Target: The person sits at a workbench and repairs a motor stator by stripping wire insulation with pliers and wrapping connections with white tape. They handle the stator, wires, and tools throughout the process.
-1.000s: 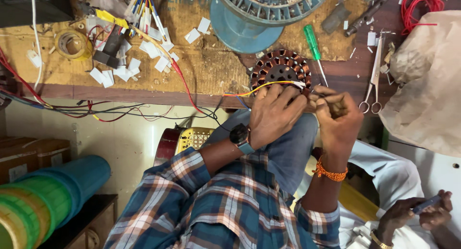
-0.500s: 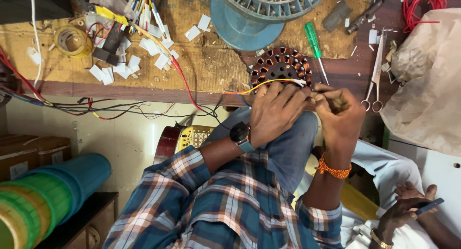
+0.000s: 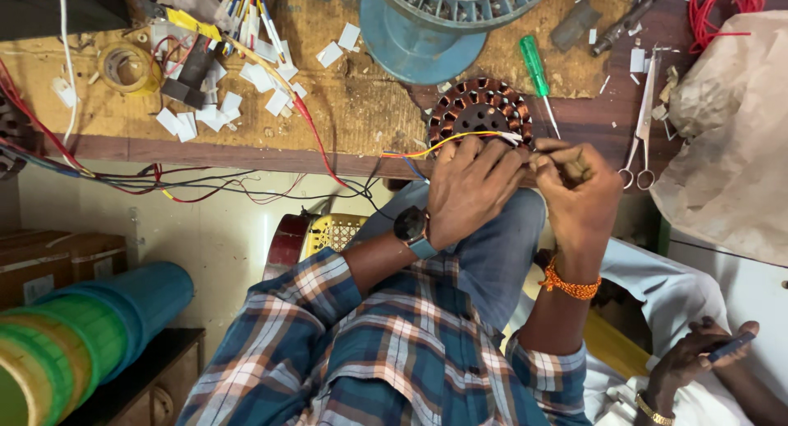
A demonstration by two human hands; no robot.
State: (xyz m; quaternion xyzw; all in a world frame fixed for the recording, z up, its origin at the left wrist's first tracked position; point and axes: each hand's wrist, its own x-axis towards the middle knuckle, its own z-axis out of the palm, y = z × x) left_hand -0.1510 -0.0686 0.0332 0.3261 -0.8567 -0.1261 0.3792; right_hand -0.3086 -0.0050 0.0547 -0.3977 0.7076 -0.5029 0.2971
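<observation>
Now, far left on the table (image 3: 246, 143) sits a roll of tape (image 3: 123, 65), then a scatter of white paper slips (image 3: 205, 114) and a bundle of coloured wires (image 3: 238, 16) spilling over the edge. Any loose lead there could snag a sleeve and drag the slips off the table.

On to the middle: the left hand (image 3: 469, 188), watch (image 3: 410, 226) on its wrist, lies over the near side of the copper-wound motor coil (image 3: 480, 114), which rests on the table just below the big blue motor housing (image 3: 443, 16). Its fingers (image 3: 492, 159) are pressed together on the leads and the coil's rim. A yellow wire (image 3: 443, 143) runs out leftwards from under them; pull too hard and that joint may tear, or the thin copper winding could get nicked.

Just right, the right hand (image 3: 579, 196) has its fingers pinched shut on a small dark tool or wire end (image 3: 566, 157); I cannot tell which. A slip here would jab the left hand, as the two are nearly touching.

Beyond it, a green screwdriver (image 3: 538, 69) and scissors (image 3: 644, 122) lie near; an elbow swing might knock them. At the lower right, another person's hand (image 3: 698, 360) holds a phone, well apart.
</observation>
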